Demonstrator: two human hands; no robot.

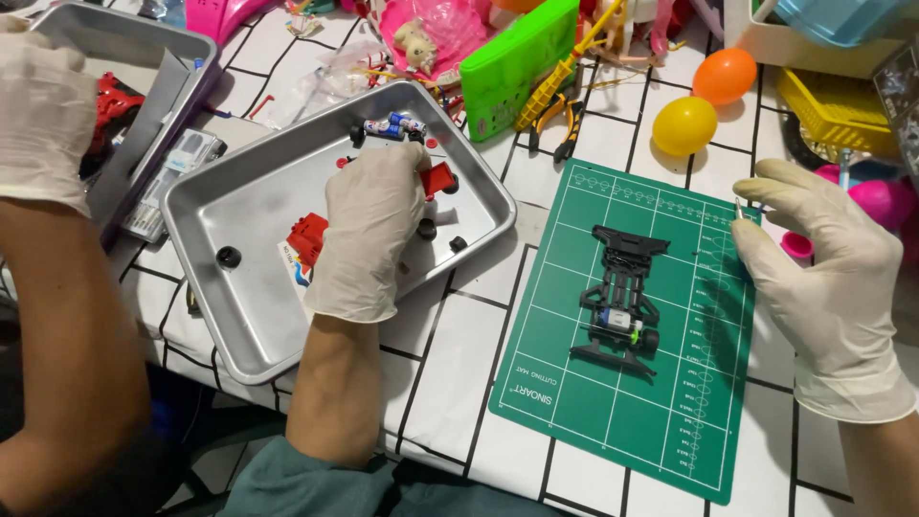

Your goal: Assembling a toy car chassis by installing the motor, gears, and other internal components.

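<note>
My left hand (369, 230), in a white glove, reaches into the metal tray (239, 330). Its fingertips close on a red car part (440, 178) with a small black wheel. A second red part (308, 236) lies by the hand's left side, and a small motor (392, 125) rests at the tray's far rim. My right hand (823, 278), also gloved, hovers over the right edge of the green cutting mat (613, 421). It pinches a small thin metal pin (738, 209) between thumb and forefinger. A black toy car chassis (622, 297) lies on the mat between my hands.
Another person's gloved hand (38, 115) and bare forearm reach into a grey box (134, 43) at far left. Beyond the mat lie a yellow egg (683, 125), an orange egg (725, 76), pliers (567, 120), a green case (517, 62) and a yellow basket (833, 110).
</note>
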